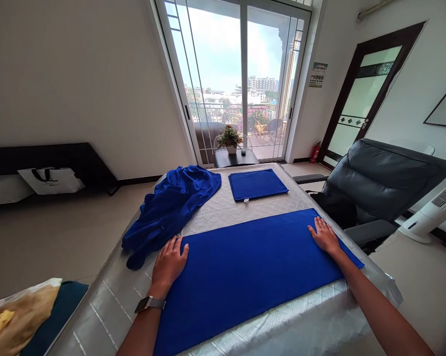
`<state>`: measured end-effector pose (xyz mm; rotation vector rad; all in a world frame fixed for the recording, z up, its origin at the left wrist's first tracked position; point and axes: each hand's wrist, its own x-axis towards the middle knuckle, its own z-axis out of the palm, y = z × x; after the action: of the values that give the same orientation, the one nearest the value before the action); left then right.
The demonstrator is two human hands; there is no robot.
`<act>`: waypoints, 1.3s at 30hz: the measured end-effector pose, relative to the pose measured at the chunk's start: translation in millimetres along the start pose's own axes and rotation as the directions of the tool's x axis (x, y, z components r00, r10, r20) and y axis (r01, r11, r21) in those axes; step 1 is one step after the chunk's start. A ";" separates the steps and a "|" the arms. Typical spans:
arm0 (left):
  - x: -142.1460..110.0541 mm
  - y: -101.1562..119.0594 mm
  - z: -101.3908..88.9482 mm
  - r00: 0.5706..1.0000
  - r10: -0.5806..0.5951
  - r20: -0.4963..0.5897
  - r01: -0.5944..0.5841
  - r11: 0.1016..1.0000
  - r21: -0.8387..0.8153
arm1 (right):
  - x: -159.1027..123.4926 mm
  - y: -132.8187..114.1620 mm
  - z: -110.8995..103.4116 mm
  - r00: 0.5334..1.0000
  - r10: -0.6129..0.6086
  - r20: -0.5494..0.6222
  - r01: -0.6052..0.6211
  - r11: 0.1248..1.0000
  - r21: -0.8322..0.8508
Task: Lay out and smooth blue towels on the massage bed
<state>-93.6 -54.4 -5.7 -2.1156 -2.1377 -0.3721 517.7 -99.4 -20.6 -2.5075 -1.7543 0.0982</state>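
A long blue cloth (245,272), folded into a flat strip, lies on the plastic-covered mattress (108,306) in front of me. Resting on its left edge is my left hand (169,259), fingers stretched out and a watch on the wrist. My right hand (324,235) lies flat on the cloth near its far right corner, fingers spread. Beyond the strip sits a smaller folded blue cloth (258,184) with a white tag at its near edge. A crumpled blue cloth (174,202) is heaped at the far left, just past my left hand.
A black armchair (382,183) stands close to the mattress on the right, beside a white tower fan (434,207). Behind the far edge, a small table holds a potted plant (230,138) before the glass doors. A brown-and-white bag (26,316) lies at lower left.
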 end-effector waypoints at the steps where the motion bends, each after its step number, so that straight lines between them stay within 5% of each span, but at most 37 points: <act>1: 0.1 0.2 -0.2 1.000 -0.002 0.001 0.002 1.000 0.000 | -0.1 0.3 0.3 1.000 -0.001 -0.003 0.001 1.000 -0.001; 12: -4.4 9.7 -9.9 1.000 -0.009 0.003 0.009 1.000 -0.002 | -5.6 -4.4 -7.9 1.000 0.022 -0.001 -0.022 0.999 -0.032; 18: -6.8 12.3 -11.0 1.000 -0.007 -0.022 0.008 1.000 0.007 | -23.6 -30.8 -26.9 0.992 0.046 -0.121 -0.066 0.984 -0.166; 21: -7.7 12.4 -10.0 1.000 -0.009 -0.030 0.009 1.000 0.001 | -50.8 -77.6 -31.5 0.989 0.006 -0.150 -0.028 0.989 -0.146; 25: -8.0 11.0 -6.5 0.999 -0.013 -0.039 0.012 1.000 -0.027 | -113.7 -179.4 -28.1 0.970 -0.239 -0.034 0.240 0.970 0.029; 31: -8.0 8.8 -2.3 1.000 -0.002 0.001 0.002 0.999 -0.047 | -213.5 -324.0 -30.2 0.776 -0.629 0.048 0.575 0.736 0.356; 35: -8.8 9.2 -3.4 1.000 0.004 0.006 -0.004 1.000 -0.029 | -245.8 -375.5 -29.4 0.686 -0.728 0.009 0.645 0.614 0.455; 39: -9.8 10.7 -5.6 1.000 0.017 -0.009 -0.017 1.000 -0.016 | -253.9 -392.4 -17.4 0.686 -0.728 0.017 0.641 0.615 0.460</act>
<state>-83.2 -65.3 -1.7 -2.1348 -2.1178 -0.3982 65.8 -204.5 38.5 -1.4231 -2.3417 0.6240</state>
